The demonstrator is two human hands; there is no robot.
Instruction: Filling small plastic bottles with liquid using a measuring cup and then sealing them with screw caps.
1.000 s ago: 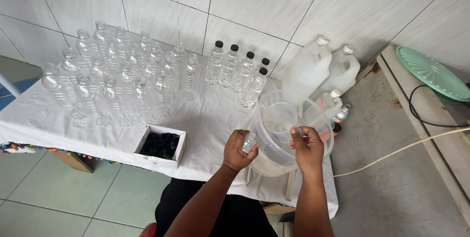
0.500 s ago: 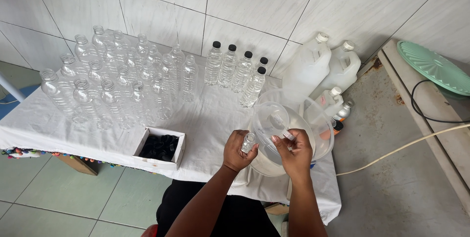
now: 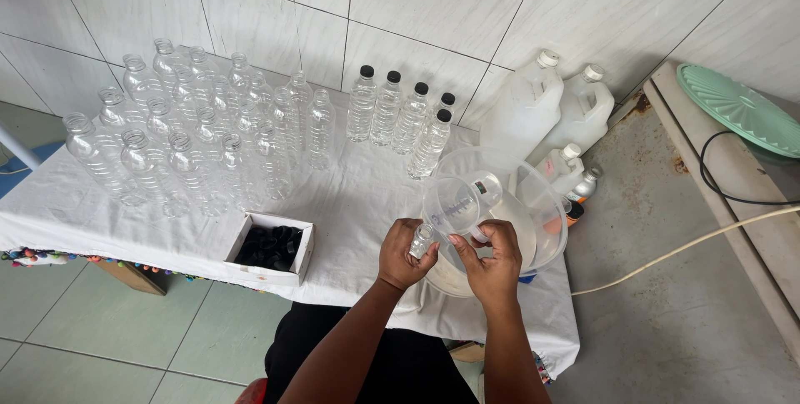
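Observation:
My left hand (image 3: 403,254) grips a small clear plastic bottle (image 3: 421,241) upright at the table's near edge. My right hand (image 3: 492,260) holds the handle of a clear measuring jug (image 3: 457,202), tilted toward the bottle's mouth. Both are over a large clear plastic basin (image 3: 546,204) standing on the white-covered table (image 3: 350,204).
Several uncapped clear bottles (image 3: 179,133) crowd the table's left. Several black-capped bottles (image 3: 396,112) stand by the tiled wall. White jerrycans (image 3: 542,112) stand at right. A white box of black caps (image 3: 271,247) sits near the front edge. A green lid (image 3: 737,108) and cables (image 3: 708,233) lie right.
My right hand has lifted the measuring jug out of the basin and brought it left to the small bottle in my left hand.

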